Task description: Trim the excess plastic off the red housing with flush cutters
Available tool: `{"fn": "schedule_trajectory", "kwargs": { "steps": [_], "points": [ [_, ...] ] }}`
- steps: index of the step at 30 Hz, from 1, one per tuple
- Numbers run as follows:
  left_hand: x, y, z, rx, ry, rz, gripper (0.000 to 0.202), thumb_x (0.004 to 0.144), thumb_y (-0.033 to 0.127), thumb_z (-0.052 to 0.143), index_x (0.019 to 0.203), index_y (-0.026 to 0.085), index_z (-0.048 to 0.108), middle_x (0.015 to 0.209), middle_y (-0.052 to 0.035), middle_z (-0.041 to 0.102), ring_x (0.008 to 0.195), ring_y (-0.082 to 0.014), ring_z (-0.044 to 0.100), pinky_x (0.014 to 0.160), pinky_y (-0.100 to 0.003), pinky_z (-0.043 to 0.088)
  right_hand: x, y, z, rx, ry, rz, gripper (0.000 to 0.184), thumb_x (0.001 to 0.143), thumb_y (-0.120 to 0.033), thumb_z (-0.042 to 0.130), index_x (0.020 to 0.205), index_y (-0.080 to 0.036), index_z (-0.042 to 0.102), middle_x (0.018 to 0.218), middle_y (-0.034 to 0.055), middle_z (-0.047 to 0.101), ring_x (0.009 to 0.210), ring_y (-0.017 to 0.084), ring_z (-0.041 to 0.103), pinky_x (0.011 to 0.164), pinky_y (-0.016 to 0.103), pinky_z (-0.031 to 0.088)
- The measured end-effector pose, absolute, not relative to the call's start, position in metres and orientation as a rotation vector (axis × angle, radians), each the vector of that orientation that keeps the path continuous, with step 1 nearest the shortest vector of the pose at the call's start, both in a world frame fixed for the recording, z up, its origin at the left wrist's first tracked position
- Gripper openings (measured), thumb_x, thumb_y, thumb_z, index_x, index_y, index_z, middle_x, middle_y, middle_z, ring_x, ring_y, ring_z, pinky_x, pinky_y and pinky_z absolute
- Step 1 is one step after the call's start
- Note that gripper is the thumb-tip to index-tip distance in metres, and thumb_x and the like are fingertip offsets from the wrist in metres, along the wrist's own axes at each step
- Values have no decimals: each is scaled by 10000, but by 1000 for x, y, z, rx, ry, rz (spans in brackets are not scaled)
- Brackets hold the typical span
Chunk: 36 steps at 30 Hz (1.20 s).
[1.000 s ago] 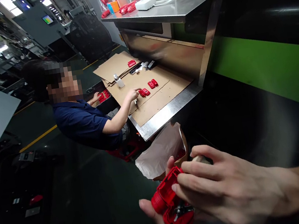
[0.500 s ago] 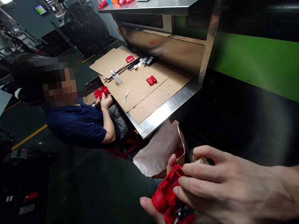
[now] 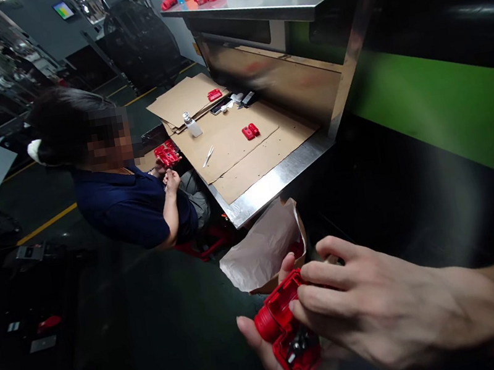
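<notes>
A red plastic housing (image 3: 285,332) with a round end and dark metal parts inside sits low in the view. My left hand (image 3: 267,357) cups it from below, fingers wrapped round its edges. My right hand (image 3: 364,304) lies over it from the right, fingertips pressed on its upper rim. Just beyond my hands stands an open carton lined with a white bag (image 3: 264,248), with red parts inside.
A co-worker in a dark blue shirt (image 3: 128,204) sits at a steel bench (image 3: 275,183) covered with cardboard, holding a red part (image 3: 167,155). Two red parts (image 3: 250,131), tweezers (image 3: 208,155) and a small bottle (image 3: 193,126) lie there. A green-striped machine (image 3: 440,104) fills the right.
The co-worker drew an arm back from the bench and now holds a red part close to the body. My hands and the red housing shifted slightly right.
</notes>
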<state>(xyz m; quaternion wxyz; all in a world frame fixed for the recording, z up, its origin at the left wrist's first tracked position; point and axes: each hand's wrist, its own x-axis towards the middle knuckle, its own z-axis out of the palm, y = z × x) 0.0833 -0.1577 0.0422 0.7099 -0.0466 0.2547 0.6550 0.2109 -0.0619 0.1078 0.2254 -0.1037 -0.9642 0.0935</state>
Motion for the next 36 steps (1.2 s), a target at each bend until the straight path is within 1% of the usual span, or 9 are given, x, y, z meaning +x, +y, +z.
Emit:
{"fn": "schedule_trajectory", "kwargs": {
  "steps": [3,5,9,12,15,19,25,32,36],
  "points": [
    [88,-155,44,-208,555,1465,651,782,758,650,1145,236,785,1202,-98,731,1288,-246,592,1086,-259,463,210,-61,105,-267,-2656,356,133,975,-252,619,895,-147,616,861,-29,626,751,142,454,713,375,336],
    [90,-153,43,-262,553,1469,651,737,722,725,1146,220,783,1149,-105,746,1207,-218,639,1037,-223,486,210,-59,103,-248,-2645,409,159,992,-229,586,857,-145,596,845,-29,616,716,130,430,719,354,352],
    [90,-149,41,-275,461,1537,697,824,755,578,1154,175,780,1010,-150,764,1008,-259,718,1032,-364,533,216,-56,93,-213,-2631,330,212,1033,-279,539,937,-120,643,834,2,607,731,162,441,645,367,348],
    [88,-147,46,-249,646,1574,775,798,816,564,1280,227,709,1140,-148,738,1147,-337,665,1051,-477,524,223,-56,81,-330,-2571,352,335,1011,-439,590,1081,-115,641,936,57,632,812,202,501,683,372,403],
    [90,-143,50,-212,861,1686,934,714,866,614,1421,257,574,1312,-148,663,1260,-392,590,1075,-530,506,225,-64,75,-556,-2381,755,546,898,-555,725,1204,-126,578,1061,95,612,914,212,552,780,355,493],
    [99,-139,40,-94,891,1857,968,683,900,599,1441,302,519,1317,-132,646,1215,-392,618,1011,-521,553,215,-81,74,-708,-2016,1344,318,834,-292,799,1039,-196,575,1041,39,593,897,158,583,758,265,496],
    [109,-140,28,261,974,1968,825,740,880,559,1344,319,589,1186,-96,698,1130,-327,674,992,-461,567,204,-96,66,-739,-1876,1774,153,884,-250,624,921,-220,479,788,-39,563,640,106,444,579,246,357],
    [106,-140,27,389,1111,1965,951,722,930,491,1406,269,509,1298,-135,626,1202,-354,615,1045,-495,536,203,-100,67,-716,-1827,1686,120,851,-247,580,895,-220,471,758,-35,550,628,105,456,558,227,379],
    [109,-141,31,466,1125,1928,833,768,874,511,1365,294,521,1261,-107,622,1120,-330,619,1009,-479,543,195,-115,59,-753,-1824,1305,116,841,-262,586,871,-240,476,698,-36,577,544,112,508,502,229,431]
  ]
}}
